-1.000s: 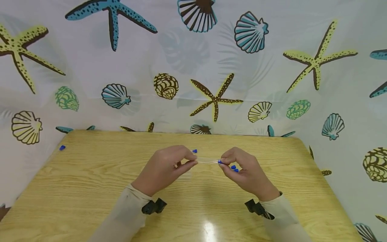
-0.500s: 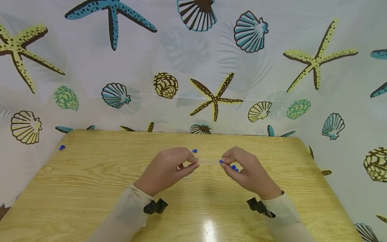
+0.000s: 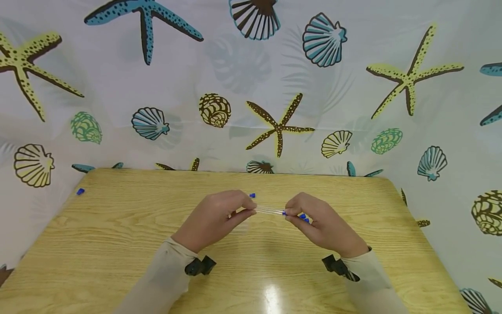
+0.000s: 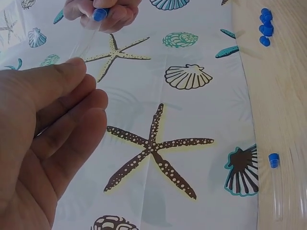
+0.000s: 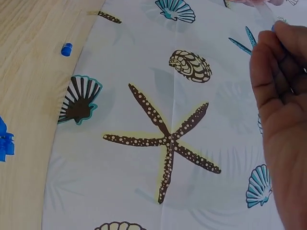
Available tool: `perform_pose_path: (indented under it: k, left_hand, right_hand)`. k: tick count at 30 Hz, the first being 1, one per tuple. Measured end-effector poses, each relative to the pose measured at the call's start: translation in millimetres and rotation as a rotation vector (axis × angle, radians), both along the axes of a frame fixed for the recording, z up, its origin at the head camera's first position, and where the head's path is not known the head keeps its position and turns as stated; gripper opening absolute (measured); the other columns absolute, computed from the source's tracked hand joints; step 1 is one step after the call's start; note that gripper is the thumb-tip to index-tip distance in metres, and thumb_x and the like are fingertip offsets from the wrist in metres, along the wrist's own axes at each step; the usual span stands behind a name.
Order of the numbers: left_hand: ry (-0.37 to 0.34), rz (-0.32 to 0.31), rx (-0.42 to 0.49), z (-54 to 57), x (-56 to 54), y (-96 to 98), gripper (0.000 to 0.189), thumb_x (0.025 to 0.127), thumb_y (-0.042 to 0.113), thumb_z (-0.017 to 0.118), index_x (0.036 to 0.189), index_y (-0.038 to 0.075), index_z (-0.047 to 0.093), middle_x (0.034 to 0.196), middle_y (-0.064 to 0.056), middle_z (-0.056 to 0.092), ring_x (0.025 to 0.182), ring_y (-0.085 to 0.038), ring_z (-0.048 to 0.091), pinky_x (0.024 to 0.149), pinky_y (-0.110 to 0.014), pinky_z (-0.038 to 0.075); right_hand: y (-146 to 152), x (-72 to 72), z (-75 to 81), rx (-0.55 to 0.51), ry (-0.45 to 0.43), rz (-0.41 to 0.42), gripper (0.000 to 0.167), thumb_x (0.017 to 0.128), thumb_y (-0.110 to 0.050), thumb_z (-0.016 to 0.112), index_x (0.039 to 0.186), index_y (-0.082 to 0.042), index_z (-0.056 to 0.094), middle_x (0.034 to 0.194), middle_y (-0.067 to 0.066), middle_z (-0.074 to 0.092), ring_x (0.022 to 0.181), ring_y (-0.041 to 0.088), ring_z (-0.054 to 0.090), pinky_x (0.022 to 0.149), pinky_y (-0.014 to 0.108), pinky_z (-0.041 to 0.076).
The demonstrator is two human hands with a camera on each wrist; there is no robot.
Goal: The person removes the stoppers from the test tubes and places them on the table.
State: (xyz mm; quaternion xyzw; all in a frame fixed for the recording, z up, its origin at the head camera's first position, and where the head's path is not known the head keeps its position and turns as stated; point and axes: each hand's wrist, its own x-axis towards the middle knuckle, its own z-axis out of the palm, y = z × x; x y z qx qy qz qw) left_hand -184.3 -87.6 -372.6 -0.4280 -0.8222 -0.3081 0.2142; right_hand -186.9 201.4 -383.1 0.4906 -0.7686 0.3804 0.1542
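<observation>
A clear thin tube (image 3: pixel 269 210) is held level above the table, its left end pinched between the thumb and index finger of my left hand (image 3: pixel 213 218). At its right end sits a blue cap (image 3: pixel 284 213), which the thumb and fingers of my right hand (image 3: pixel 319 222) pinch. The left wrist view shows that cap (image 4: pixel 100 15) in the right fingers, with the see-through tube (image 4: pixel 84 45) running down to the left fingertips. Much of the right hand's grip is hidden in the right wrist view, where only a speck of blue shows at the fingertips.
Loose blue caps (image 4: pixel 265 26) lie on the wooden table (image 3: pixel 117 244) just beyond the right hand. Behind the left hand is another blue cap (image 3: pixel 252 196) at a clear tube (image 4: pixel 278 196). One blue cap (image 3: pixel 80 191) lies far left. A shell-patterned cloth (image 3: pixel 180 78) surrounds the table.
The right hand shifts slightly, first right, then back left and a little down, with the cap. The tube tilts slightly down toward the right; the left hand stays nearly in place.
</observation>
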Motion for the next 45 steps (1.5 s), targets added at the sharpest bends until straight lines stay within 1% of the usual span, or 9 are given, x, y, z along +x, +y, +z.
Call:
perform_pose_path:
  k: [7, 11, 16, 20, 28, 30, 34, 41, 45]
  left_hand:
    - [-0.015, 0.010, 0.028, -2.5, 0.7, -1.4, 0.012, 0.092, 0.013, 0.080, 0.103, 0.015, 0.075, 0.099, 0.004, 0.075, 0.077, -0.002, 0.064, 0.064, -0.023, 0.057]
    - [-0.007, 0.004, 0.019, -3.4, -0.3, -2.2, 0.012, 0.092, 0.012, 0.079, 0.103, 0.015, 0.073, 0.099, 0.005, 0.075, 0.076, -0.002, 0.062, 0.065, -0.024, 0.056]
    - [-0.009, -0.025, -0.027, -5.1, -2.0, -1.9, 0.016, 0.092, 0.008, 0.079, 0.102, 0.016, 0.070, 0.099, 0.005, 0.073, 0.081, -0.003, 0.063, 0.072, -0.023, 0.056]
    - [-0.016, -0.028, -0.048, -5.1, -2.2, -1.2, 0.017, 0.091, 0.009, 0.080, 0.102, 0.017, 0.069, 0.099, 0.005, 0.073, 0.079, -0.003, 0.062, 0.070, -0.021, 0.056]
    - [-0.008, 0.004, -0.024, -2.4, -3.2, -1.4, 0.015, 0.091, 0.012, 0.081, 0.100, 0.018, 0.070, 0.096, 0.006, 0.073, 0.076, -0.002, 0.061, 0.065, -0.022, 0.055]
    - [-0.008, 0.006, -0.022, -2.4, -3.1, -1.8, 0.015, 0.092, 0.011, 0.080, 0.100, 0.018, 0.070, 0.096, 0.006, 0.073, 0.076, -0.002, 0.061, 0.065, -0.022, 0.055]
    - [-0.004, 0.000, -0.021, -1.9, -2.9, -2.7, 0.015, 0.092, 0.011, 0.079, 0.101, 0.018, 0.069, 0.097, 0.006, 0.072, 0.075, -0.002, 0.058, 0.065, -0.022, 0.054]
    - [-0.008, -0.012, -0.033, -4.8, -5.4, -2.9, 0.015, 0.092, 0.009, 0.079, 0.101, 0.018, 0.070, 0.099, 0.007, 0.073, 0.085, -0.003, 0.066, 0.074, -0.024, 0.057]
    - [-0.014, -0.004, -0.035, -6.0, -5.4, -2.0, 0.016, 0.091, 0.010, 0.080, 0.101, 0.019, 0.070, 0.098, 0.007, 0.073, 0.081, -0.002, 0.064, 0.072, -0.022, 0.057]
  right_hand:
    - [-11, 0.9, -4.7, -0.124, 0.102, -0.067, 0.003, 0.102, -0.008, 0.065, 0.104, -0.010, 0.063, 0.100, 0.006, 0.065, 0.083, 0.016, 0.061, 0.076, 0.025, 0.052]
    - [-10, 0.9, -5.2, -0.072, 0.046, -0.023, 0.003, 0.104, -0.011, 0.062, 0.101, -0.010, 0.061, 0.101, 0.004, 0.064, 0.088, 0.016, 0.062, 0.079, 0.026, 0.054]
    - [-2, 1.1, -2.9, 0.036, -0.072, 0.040, 0.003, 0.105, -0.010, 0.061, 0.104, -0.012, 0.062, 0.103, 0.000, 0.065, 0.089, 0.011, 0.063, 0.075, 0.032, 0.056]
    - [1, 0.2, -0.8, 0.041, -0.085, 0.034, 0.006, 0.103, -0.007, 0.064, 0.104, -0.012, 0.062, 0.103, 0.000, 0.066, 0.090, 0.011, 0.064, 0.074, 0.035, 0.057]
    - [-8, -2.2, -2.1, -0.074, 0.039, -0.038, 0.007, 0.103, -0.009, 0.063, 0.097, -0.012, 0.060, 0.099, 0.004, 0.064, 0.088, 0.016, 0.062, 0.079, 0.026, 0.054]
    - [-8, -2.3, -2.8, -0.062, 0.046, -0.044, 0.009, 0.100, -0.005, 0.066, 0.098, -0.012, 0.061, 0.100, 0.004, 0.065, 0.090, 0.016, 0.063, 0.081, 0.025, 0.054]
    - [-3, -3.3, -1.9, 0.000, 0.012, -0.010, 0.027, 0.091, 0.011, 0.071, 0.103, -0.011, 0.063, 0.103, 0.004, 0.066, 0.094, 0.016, 0.065, 0.083, 0.027, 0.056]
    - [3, -4.1, 1.6, 0.069, -0.037, 0.035, 0.029, 0.091, 0.012, 0.071, 0.107, -0.012, 0.063, 0.105, 0.003, 0.067, 0.092, 0.011, 0.065, 0.077, 0.032, 0.057]
    - [2, -4.7, -0.8, 0.042, -0.016, -0.003, 0.028, 0.091, 0.011, 0.072, 0.105, -0.012, 0.064, 0.104, 0.001, 0.068, 0.093, 0.012, 0.065, 0.079, 0.031, 0.057]
